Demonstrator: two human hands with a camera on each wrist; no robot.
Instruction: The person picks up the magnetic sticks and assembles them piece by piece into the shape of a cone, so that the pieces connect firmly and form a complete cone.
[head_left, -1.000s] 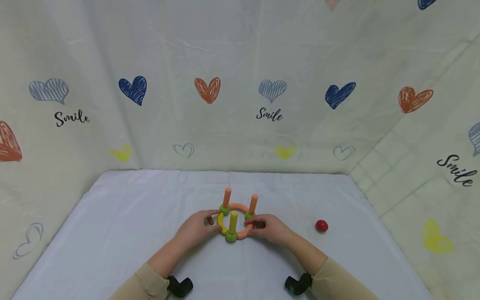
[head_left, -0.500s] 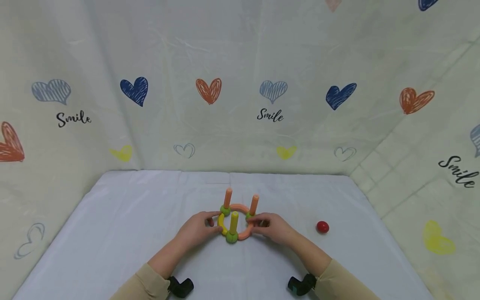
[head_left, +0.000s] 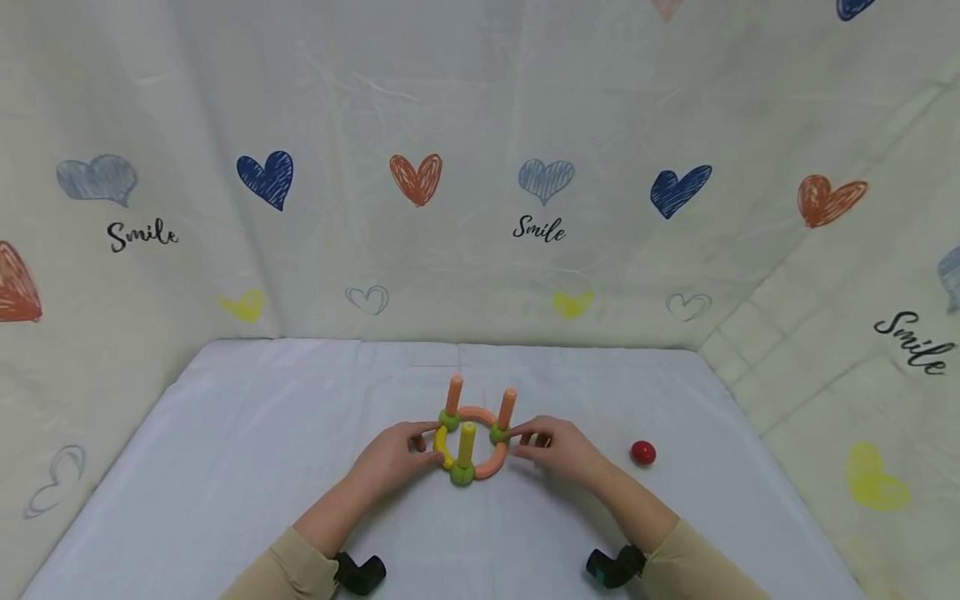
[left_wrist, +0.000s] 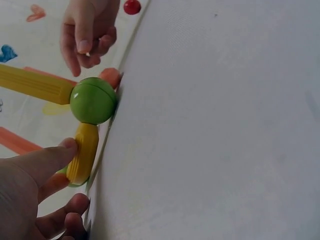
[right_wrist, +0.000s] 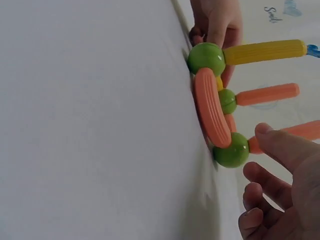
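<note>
A ring of curved rods joined by green balls (head_left: 462,473) sits on the table, with three straight rods standing up from the balls. Two uprights are orange, while the front upright is a yellow rod (head_left: 467,444). My left hand (head_left: 393,457) pinches the yellow curved rod (left_wrist: 86,152) on the ring's left side between thumb and fingers. On the other side, my right hand (head_left: 558,450) is beside the orange curved rod (right_wrist: 212,107) and the right green ball (right_wrist: 232,150). Its fingers are spread and hold nothing.
A red ball (head_left: 642,452) lies on the white tabletop (head_left: 247,467) to the right of my right hand. Behind the table hangs a pale cloth (head_left: 465,275) printed with hearts and the word Smile.
My right hand has let go of the ring's right orange curved rod and moved slightly to the right. The left hand keeps its hold, and the ring stays in place.
</note>
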